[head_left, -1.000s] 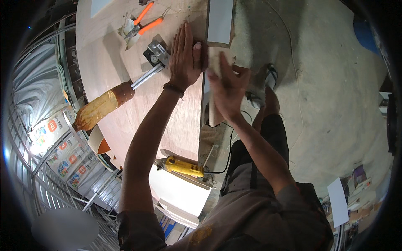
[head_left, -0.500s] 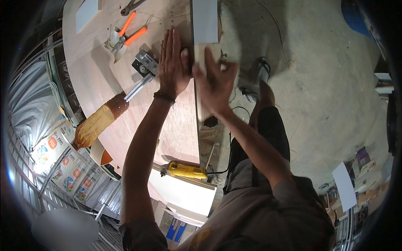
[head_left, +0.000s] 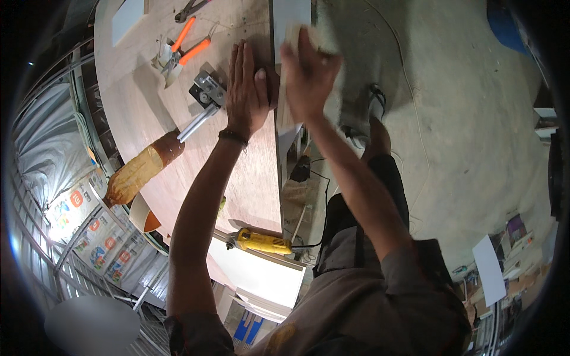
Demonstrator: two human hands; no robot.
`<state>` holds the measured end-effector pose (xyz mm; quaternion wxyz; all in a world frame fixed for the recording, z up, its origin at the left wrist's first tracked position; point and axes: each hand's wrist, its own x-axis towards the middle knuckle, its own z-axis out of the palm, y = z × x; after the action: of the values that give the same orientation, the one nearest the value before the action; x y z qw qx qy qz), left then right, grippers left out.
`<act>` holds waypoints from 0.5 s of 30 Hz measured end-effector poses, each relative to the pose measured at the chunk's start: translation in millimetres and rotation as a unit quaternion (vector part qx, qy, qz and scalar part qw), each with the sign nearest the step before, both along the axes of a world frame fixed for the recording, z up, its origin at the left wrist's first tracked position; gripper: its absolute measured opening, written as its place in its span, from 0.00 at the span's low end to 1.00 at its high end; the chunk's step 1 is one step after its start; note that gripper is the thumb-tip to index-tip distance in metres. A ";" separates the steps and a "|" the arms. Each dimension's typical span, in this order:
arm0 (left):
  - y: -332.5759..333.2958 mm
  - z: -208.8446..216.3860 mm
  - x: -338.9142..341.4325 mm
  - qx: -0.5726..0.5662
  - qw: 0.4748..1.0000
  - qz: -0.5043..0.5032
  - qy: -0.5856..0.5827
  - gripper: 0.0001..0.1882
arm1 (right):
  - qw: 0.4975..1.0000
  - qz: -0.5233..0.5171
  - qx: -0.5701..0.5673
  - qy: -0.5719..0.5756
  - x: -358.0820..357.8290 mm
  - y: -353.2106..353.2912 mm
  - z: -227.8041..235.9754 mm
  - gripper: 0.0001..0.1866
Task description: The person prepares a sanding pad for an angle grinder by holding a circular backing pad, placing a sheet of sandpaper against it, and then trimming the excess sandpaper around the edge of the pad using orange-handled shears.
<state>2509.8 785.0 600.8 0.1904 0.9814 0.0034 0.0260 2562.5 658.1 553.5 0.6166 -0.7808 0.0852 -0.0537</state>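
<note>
My left hand (head_left: 244,98) lies flat on the pale wooden tabletop (head_left: 249,184), fingers stretched together, near its right edge. My right hand (head_left: 312,80), blurred by motion, is at that edge. It grips a pale wooden strip (head_left: 284,110) standing alongside the edge; its fingertips are smeared. Close to the left hand's wrist and fingers sits a metal clamp-like tool (head_left: 208,89) with a silver handle. Orange-handled pliers (head_left: 181,50) lie open farther off, and dark pliers (head_left: 185,12) lie beyond them.
A brown-stained plastic bottle (head_left: 142,169) lies at the table's left edge. A yellow corded power tool (head_left: 261,241) rests at the near edge, its cable hanging down. A white panel (head_left: 291,18) stands beyond the right hand. Another thin cable (head_left: 407,83) crosses the concrete floor.
My right hand and the pale strip have moved away from me along the table edge. My left hand has stayed flat in place.
</note>
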 end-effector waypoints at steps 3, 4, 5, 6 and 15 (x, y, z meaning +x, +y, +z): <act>0.4 3.1 2.3 0.020 1.000 0.000 0.022 0.34 | 0.998 0.022 -0.014 0.051 5.8 -15.1 0.0 0.33; 1.7 2.5 -0.3 0.033 0.999 -0.009 0.024 0.33 | 0.997 0.032 -0.025 0.058 -0.3 -20.3 0.8 0.33; 3.2 3.1 -0.7 0.033 0.999 -0.013 0.020 0.33 | 0.998 0.045 -0.038 0.033 -22.0 -24.2 5.2 0.33; 4.8 4.0 -2.8 0.031 0.999 -0.019 0.019 0.33 | 0.997 0.056 -0.053 0.012 -56.2 -30.9 13.4 0.34; 2.2 8.4 15.3 0.020 0.994 -0.109 0.005 0.32 | 0.973 0.118 -0.173 -0.097 7.3 -25.4 -37.7 0.34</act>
<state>2525.1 787.2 609.2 0.1724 0.9796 -0.1031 0.0001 2569.8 632.7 515.8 0.4798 -0.8711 -0.0783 -0.0694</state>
